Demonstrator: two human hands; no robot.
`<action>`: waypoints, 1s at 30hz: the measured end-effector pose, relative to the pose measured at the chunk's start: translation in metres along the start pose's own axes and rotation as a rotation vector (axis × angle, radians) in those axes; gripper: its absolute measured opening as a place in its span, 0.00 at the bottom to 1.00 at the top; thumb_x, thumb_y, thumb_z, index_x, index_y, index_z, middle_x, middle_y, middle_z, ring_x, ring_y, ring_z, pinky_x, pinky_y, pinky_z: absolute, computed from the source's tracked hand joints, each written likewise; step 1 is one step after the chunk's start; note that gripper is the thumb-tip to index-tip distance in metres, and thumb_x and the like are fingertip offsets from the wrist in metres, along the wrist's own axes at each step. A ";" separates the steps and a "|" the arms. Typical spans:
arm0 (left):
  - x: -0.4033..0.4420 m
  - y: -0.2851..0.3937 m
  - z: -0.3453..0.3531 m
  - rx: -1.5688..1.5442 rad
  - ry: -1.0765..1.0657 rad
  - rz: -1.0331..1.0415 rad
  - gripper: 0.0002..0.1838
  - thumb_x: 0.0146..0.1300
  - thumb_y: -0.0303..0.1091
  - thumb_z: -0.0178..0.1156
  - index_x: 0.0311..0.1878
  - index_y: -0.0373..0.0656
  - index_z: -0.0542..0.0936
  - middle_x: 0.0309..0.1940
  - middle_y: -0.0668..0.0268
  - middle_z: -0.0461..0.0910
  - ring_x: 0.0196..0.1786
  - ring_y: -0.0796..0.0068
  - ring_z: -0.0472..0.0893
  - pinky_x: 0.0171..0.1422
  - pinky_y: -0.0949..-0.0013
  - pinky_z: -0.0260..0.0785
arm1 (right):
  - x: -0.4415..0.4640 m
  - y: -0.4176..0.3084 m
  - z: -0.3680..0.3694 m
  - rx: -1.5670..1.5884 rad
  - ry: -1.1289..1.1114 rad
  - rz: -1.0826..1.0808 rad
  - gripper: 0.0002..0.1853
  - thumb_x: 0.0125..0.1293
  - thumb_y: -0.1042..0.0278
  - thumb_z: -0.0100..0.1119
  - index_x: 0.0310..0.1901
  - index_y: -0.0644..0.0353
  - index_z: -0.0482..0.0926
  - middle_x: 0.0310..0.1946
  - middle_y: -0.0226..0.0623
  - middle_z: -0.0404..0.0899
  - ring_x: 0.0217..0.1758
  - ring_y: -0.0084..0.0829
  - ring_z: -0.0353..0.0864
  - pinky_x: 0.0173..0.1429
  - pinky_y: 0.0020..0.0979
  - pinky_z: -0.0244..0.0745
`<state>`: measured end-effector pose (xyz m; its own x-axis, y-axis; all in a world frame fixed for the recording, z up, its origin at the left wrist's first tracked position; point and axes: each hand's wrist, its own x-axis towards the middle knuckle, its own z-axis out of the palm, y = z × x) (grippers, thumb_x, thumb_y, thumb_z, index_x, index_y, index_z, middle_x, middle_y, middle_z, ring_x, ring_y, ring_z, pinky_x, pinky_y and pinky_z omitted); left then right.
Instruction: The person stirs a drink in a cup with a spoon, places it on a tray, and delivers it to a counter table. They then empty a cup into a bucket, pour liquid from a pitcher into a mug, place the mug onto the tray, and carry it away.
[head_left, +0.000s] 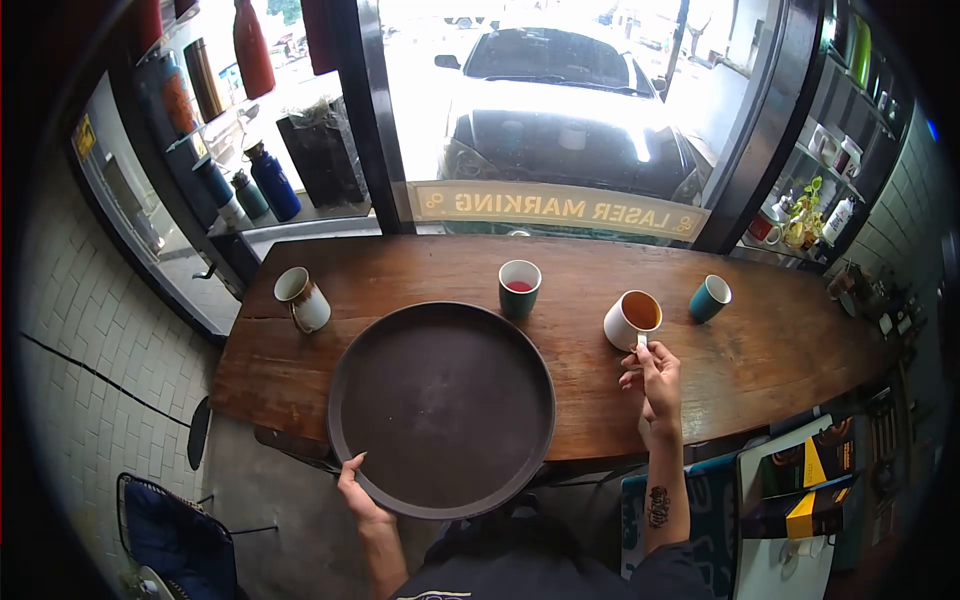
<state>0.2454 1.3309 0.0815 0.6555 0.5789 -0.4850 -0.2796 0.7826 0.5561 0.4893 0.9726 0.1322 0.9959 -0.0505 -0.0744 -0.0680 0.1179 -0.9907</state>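
Note:
My left hand grips the lower left rim of a round dark tray, which bears nothing and overlaps the front of the wooden table. The fingers under the tray are hidden. With fingers closed on its handle, my right hand holds a white mug with amber liquid inside. Just right of that mug is a teal cup. A green cup with red liquid stands behind the tray. At the table's left is a white and brown mug.
Behind the table is a window with a sign, and a car outside. Bottles stand on shelves at the left. A blue chair is at the lower left, and dark and yellow boxes lie at the lower right.

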 end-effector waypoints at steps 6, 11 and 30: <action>-0.003 0.002 -0.012 0.015 -0.033 -0.003 0.18 0.65 0.36 0.58 0.54 0.36 0.79 0.50 0.56 0.84 0.52 0.56 0.83 0.61 0.57 0.76 | 0.017 0.018 0.008 0.130 -0.186 0.093 0.17 0.81 0.58 0.43 0.41 0.60 0.76 0.26 0.31 0.76 0.26 0.27 0.81 0.30 0.31 0.78; -0.020 -0.009 -0.015 0.045 -0.036 -0.042 0.18 0.66 0.36 0.56 0.54 0.35 0.80 0.51 0.55 0.84 0.53 0.57 0.83 0.63 0.55 0.75 | 0.019 0.026 0.014 0.157 -0.137 0.006 0.20 0.82 0.57 0.43 0.28 0.53 0.66 0.22 0.25 0.63 0.21 0.24 0.70 0.25 0.29 0.67; -0.093 -0.068 -0.003 -0.023 -0.085 0.251 0.26 0.78 0.49 0.45 0.67 0.38 0.71 0.62 0.57 0.78 0.62 0.58 0.79 0.68 0.55 0.71 | -0.085 0.017 0.072 0.030 -0.951 -0.009 0.26 0.82 0.55 0.45 0.27 0.64 0.74 0.18 0.27 0.68 0.21 0.20 0.70 0.28 0.26 0.69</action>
<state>0.2010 1.2250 0.0866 0.6203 0.7347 -0.2747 -0.4557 0.6226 0.6361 0.4082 1.0501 0.1298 0.6278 0.7752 0.0698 -0.0720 0.1471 -0.9865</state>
